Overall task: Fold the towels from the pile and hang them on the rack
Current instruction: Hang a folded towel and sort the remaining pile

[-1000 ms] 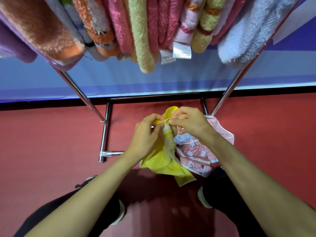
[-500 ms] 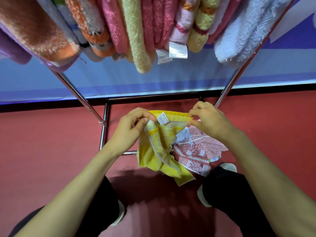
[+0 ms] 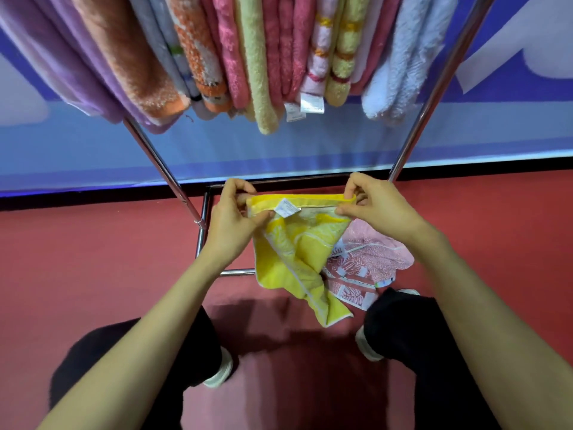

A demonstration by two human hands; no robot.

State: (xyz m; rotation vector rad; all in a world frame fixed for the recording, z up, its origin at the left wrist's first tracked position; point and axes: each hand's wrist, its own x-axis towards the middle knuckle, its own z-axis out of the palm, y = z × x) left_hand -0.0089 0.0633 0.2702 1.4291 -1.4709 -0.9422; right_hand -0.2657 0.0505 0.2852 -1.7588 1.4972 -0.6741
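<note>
Red floor, blue wall behind rack. Left hand, right hand each pinch yellow towel top edge.

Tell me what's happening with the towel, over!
Left hand, right hand: each pinching a top corner of the yellow towel. Towel hanging crumpled, not folded yet. Pink towel on the floor behind it; rack above already crowded.

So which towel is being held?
The yellow towel: left hand and right hand pinch its top edge. The pink patterned towel lies on the floor; other towels hang on the rack.
</note>
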